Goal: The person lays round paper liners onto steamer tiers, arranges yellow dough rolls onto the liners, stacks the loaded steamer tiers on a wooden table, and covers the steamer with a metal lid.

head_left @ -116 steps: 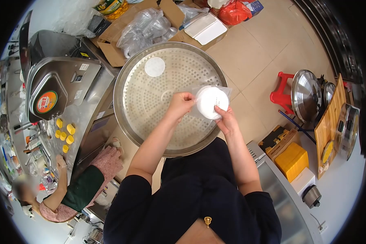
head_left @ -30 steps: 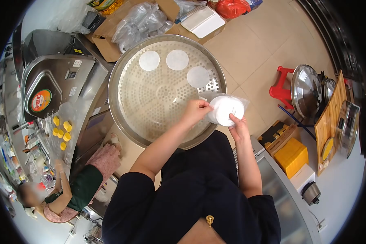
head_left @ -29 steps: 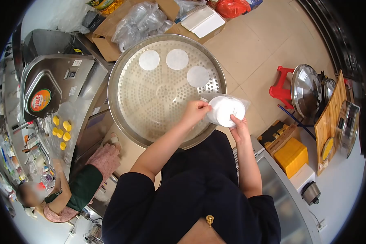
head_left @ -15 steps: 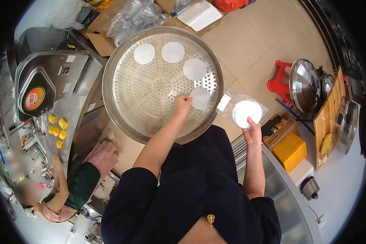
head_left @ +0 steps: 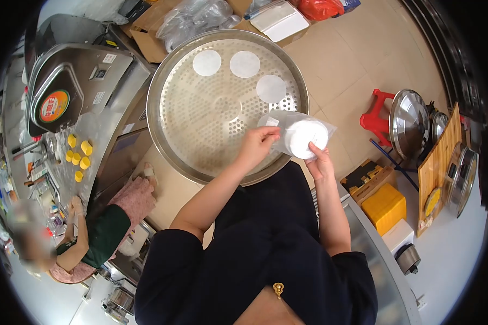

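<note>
A large round metal steamer tray (head_left: 153, 116) with a perforated base lies in front of my body. Three white paper rounds (head_left: 206, 63) show along its far and right side. My right hand (head_left: 321, 161) grips a clear plastic bag (head_left: 287, 120) with a stack of white paper rounds (head_left: 306, 140) inside, over the tray's right rim. At the bag's left end, beside a white label, my left hand (head_left: 257, 145) has its fingers closed against the plastic. The bag covers the part of the tray where the fourth round lay.
A person in a green apron (head_left: 109, 233) works at the metal counter (head_left: 106, 111) on the left, near several yellow pieces (head_left: 85, 162). Cardboard boxes (head_left: 148, 46) stand behind the tray. To the right are a red stool (head_left: 375, 116), a metal lid (head_left: 408, 123) and a yellow box (head_left: 385, 208).
My left hand has let go of the fourth paper round and moved to the bag. My right hand has brought the bag left, over the tray's rim. The whole view has shifted slightly.
</note>
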Action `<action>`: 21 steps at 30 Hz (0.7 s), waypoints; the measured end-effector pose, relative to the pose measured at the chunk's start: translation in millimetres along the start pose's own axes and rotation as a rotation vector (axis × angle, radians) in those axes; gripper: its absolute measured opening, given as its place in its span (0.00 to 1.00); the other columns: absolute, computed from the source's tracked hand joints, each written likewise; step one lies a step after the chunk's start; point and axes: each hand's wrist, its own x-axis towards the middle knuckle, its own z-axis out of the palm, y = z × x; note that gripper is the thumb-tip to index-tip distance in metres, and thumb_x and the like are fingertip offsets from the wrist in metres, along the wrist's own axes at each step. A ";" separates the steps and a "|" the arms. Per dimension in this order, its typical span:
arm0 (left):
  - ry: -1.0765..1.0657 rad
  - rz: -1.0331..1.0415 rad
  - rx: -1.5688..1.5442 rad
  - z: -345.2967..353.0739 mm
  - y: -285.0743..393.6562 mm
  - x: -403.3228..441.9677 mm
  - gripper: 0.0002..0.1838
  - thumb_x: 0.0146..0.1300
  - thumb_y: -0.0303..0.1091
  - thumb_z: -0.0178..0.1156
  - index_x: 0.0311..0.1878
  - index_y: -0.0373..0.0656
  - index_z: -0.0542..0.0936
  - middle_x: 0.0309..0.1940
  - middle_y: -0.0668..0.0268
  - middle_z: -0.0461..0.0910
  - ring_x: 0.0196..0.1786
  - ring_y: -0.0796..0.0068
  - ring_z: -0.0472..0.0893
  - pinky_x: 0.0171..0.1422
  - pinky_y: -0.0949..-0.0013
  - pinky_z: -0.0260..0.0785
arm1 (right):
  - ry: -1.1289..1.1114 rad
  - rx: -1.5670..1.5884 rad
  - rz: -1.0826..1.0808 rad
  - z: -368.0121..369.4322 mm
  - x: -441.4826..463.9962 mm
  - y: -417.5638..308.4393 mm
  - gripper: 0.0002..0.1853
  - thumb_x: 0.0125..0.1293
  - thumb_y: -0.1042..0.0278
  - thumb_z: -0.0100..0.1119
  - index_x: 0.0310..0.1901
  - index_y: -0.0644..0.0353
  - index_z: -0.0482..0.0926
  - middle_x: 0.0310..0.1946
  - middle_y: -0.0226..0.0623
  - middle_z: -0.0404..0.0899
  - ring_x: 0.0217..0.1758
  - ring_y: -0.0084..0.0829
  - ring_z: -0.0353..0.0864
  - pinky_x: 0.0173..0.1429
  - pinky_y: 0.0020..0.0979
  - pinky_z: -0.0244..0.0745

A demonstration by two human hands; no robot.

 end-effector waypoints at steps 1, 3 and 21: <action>-0.051 -0.071 -0.019 -3.4 6.9 -1.0 0.08 0.60 0.27 0.57 0.40 0.34 0.80 0.20 0.71 0.75 0.21 0.86 0.71 0.25 0.79 0.62 | -0.028 -0.014 0.018 7.5 1.0 1.8 0.21 0.55 0.80 0.62 0.52 0.63 0.72 0.47 0.38 0.78 0.50 0.32 0.78 0.56 0.36 0.74; -0.128 -0.201 -0.060 -12.2 7.4 -3.2 0.08 0.60 0.28 0.58 0.39 0.34 0.80 0.19 0.72 0.75 0.19 0.86 0.69 0.24 0.79 0.61 | -0.072 -0.061 0.045 16.8 1.2 7.5 0.21 0.55 0.79 0.62 0.52 0.63 0.72 0.46 0.37 0.78 0.49 0.32 0.78 0.56 0.35 0.74; 0.184 -0.303 0.300 -108.6 -129.9 -25.5 0.07 0.53 0.28 0.63 0.34 0.36 0.82 0.25 0.61 0.81 0.25 0.74 0.77 0.32 0.71 0.68 | 0.072 -0.104 -0.107 -1.6 13.8 -7.4 0.22 0.57 0.79 0.59 0.55 0.60 0.69 0.50 0.35 0.75 0.54 0.33 0.75 0.58 0.38 0.74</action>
